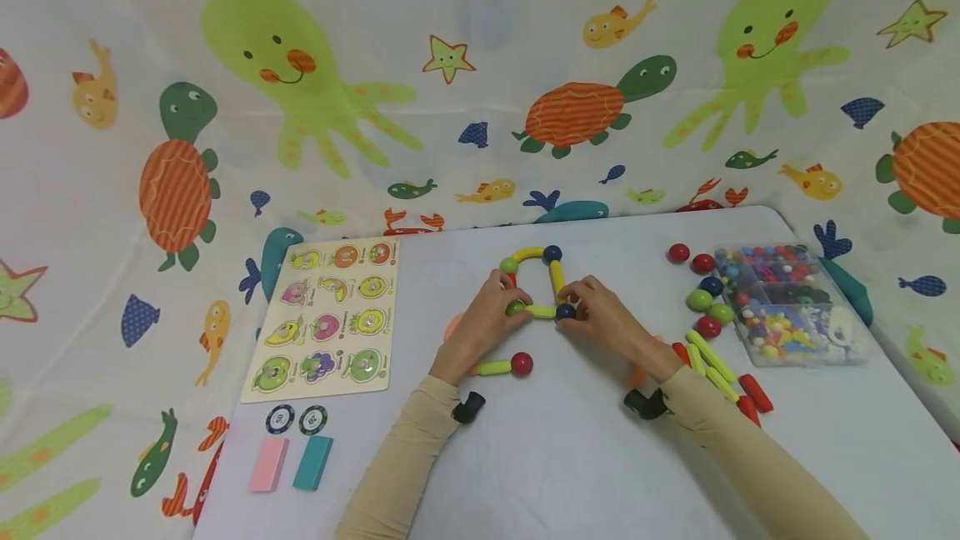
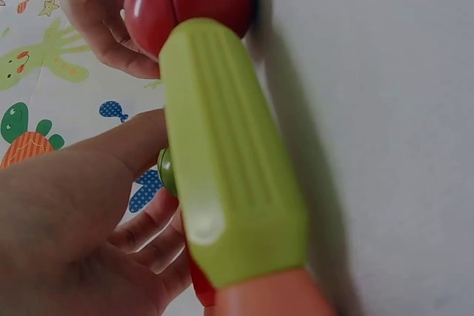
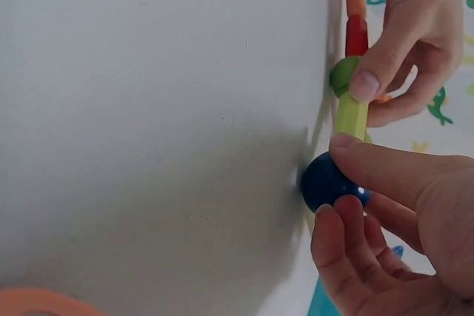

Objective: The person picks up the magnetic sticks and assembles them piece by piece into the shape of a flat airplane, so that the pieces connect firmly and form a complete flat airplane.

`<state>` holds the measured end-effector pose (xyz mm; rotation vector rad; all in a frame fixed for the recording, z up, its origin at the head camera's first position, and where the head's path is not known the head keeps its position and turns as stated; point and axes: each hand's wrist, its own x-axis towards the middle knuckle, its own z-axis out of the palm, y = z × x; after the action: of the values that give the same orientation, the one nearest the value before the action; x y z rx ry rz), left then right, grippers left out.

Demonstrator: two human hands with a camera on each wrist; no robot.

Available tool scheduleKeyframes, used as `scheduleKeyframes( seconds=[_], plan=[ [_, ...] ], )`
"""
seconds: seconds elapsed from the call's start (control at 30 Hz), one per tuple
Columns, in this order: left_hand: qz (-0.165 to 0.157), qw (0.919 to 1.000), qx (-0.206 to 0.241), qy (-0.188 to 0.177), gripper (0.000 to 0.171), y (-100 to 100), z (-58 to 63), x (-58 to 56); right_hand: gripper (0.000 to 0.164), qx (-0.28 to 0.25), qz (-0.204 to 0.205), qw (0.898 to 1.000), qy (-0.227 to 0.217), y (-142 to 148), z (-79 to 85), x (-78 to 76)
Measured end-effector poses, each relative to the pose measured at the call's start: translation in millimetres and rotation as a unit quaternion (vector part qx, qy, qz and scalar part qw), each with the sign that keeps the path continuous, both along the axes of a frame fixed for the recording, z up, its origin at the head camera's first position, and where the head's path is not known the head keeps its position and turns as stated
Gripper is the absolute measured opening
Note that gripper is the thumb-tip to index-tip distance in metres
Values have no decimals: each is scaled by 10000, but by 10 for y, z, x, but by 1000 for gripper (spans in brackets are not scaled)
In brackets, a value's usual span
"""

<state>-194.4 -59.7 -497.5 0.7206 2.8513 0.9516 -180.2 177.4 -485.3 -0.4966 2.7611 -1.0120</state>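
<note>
On the table, my left hand (image 1: 483, 315) pinches a green ball (image 1: 515, 307) of a ball-and-stick loop. With the thumb and fingers of my right hand (image 1: 603, 319) I grip a dark blue ball (image 1: 566, 312). A light green stick (image 1: 540, 312) joins these two balls, plainly seen in the right wrist view. The loop's far side has a lighter green ball (image 1: 509, 266), a curved yellow stick (image 1: 528, 253) and another blue ball (image 1: 552, 253). A straight yellow stick (image 1: 557, 277) runs down its right side. The red stick on the left is partly hidden by my hand.
Nearer me lies a light green stick (image 1: 493, 367) with a red ball (image 1: 522, 364). Loose balls (image 1: 700, 300) and sticks (image 1: 711, 357) lie right, beside a compartment box (image 1: 795, 298). At left are a fruit puzzle board (image 1: 255, 373), two chips (image 1: 280, 419), and pink (image 1: 268, 464) and teal blocks (image 1: 312, 462).
</note>
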Motion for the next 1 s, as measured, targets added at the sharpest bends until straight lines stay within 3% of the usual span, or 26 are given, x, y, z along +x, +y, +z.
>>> scheduleKeyframes(
  seconds=[0.27,0.43,0.57,0.7,0.77,0.87,1.0],
  plan=[
    [181,9998,-108,41,28,-36,36,70,44,17,57,10000,38,-13,2,9],
    [302,9994,105,142,35,-127,123,224,44,-34,78,9999,93,0,-3,20],
    [-10,9993,282,-256,42,-225,211,413,44,-60,79,9998,178,9,-21,13],
    [-457,9948,-64,-913,54,-307,222,609,44,-88,72,9999,123,-2,-21,17],
    [-577,9919,-386,-1065,56,-333,202,686,44,-115,59,9999,53,-10,-23,24],
    [-581,9896,-682,-1127,50,-372,180,750,43,-128,82,9999,12,-32,-24,30],
    [-381,9907,-692,-1111,38,-436,193,760,41,-126,136,9998,54,-75,-20,13]
  ],
)
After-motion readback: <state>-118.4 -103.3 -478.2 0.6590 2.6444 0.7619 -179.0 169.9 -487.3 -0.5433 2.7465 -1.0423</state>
